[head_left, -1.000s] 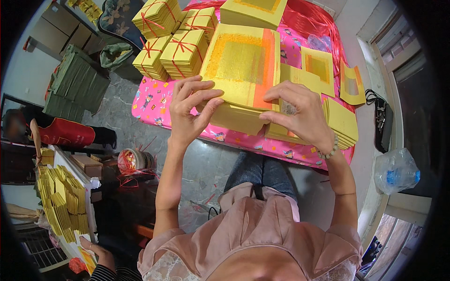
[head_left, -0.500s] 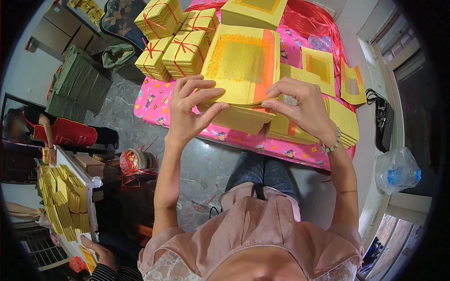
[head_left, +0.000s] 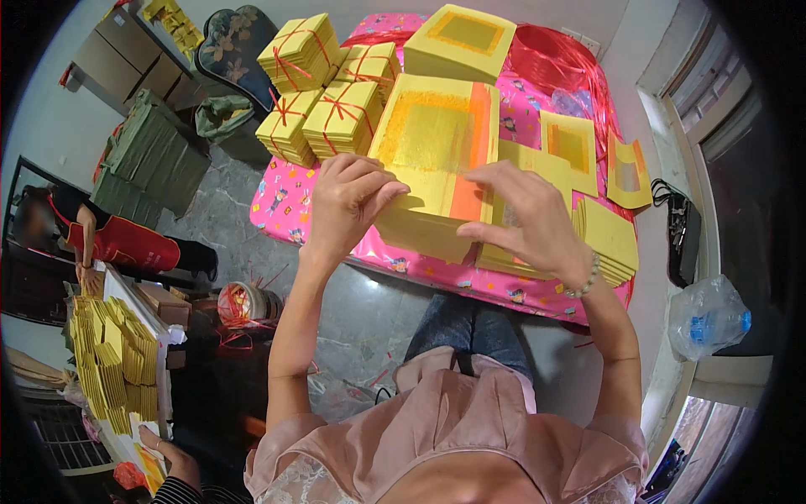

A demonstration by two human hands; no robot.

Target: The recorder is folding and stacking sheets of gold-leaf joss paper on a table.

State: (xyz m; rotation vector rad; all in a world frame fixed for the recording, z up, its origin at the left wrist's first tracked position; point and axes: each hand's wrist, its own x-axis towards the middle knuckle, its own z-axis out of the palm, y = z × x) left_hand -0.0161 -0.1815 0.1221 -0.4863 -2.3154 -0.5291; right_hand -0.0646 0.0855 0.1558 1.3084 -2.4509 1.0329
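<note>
A tall stack of yellow paper sheets [head_left: 430,134] stands in front of me, its top sheet bearing a gold square and an orange stripe. At its near left corner, my left hand [head_left: 346,206] is closed, thumb pressed toward curled fingers at the paper's edge. How many sheets it pinches is hidden. My right hand [head_left: 537,220], with a beaded bracelet at the wrist, is open beside the near right corner, thumb and fingers apart. Behind lies another thick stack of the same paper [head_left: 457,38].
Bundles tied with red string [head_left: 340,118] stand at the left of the pink-covered table [head_left: 281,197]. Loose sheets [head_left: 571,143] and a lower pile [head_left: 611,244] lie right. Red ribbon [head_left: 558,63] heaps behind. At far left, a person in a red apron [head_left: 138,244] stands by yellow bundles [head_left: 117,353].
My right hand has let go of the near right edge and opened. My left fingers have curled in at the corner. The view has shifted slightly, placing the table lower in the picture.
</note>
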